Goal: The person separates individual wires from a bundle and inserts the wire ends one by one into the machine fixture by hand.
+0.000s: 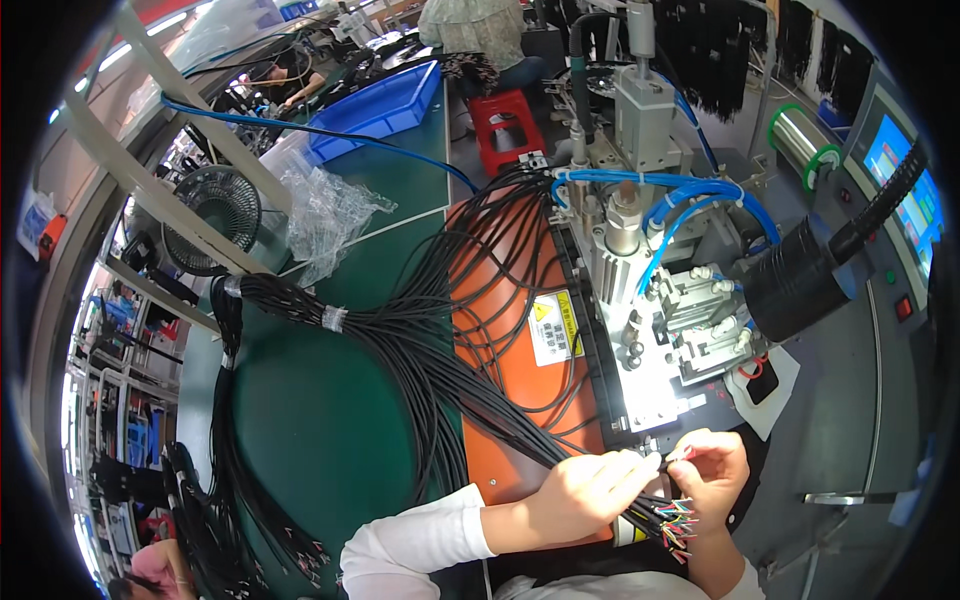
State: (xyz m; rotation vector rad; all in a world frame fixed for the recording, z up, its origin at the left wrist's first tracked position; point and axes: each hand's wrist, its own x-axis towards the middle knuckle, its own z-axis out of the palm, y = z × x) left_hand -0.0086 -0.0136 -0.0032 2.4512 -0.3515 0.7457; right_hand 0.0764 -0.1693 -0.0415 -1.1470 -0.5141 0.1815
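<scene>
My left hand (595, 488) reaches in from the lower middle, fingers closed in a pinch on a black cable near its end. Close beside it, my right hand (712, 478) pinches the tip of the same cable, where a little reddish wire shows between the fingers. Below my hands, a bunch of cable ends with coloured wires (676, 522) fans out. Those ends belong to a large bundle of black cables (400, 345) that runs back to the left over an orange plate (505, 440). Just ahead of my fingers stands a brightly lit bench machine (648, 385).
Blue air hoses (690, 188) and a black flexible duct (800, 280) surround the machine. A touch screen (905, 190) is at right. On the green table (310, 400) lie clear plastic wrap (330, 215) and a blue tray (385, 105). A red stool (503, 130) and other people are farther off.
</scene>
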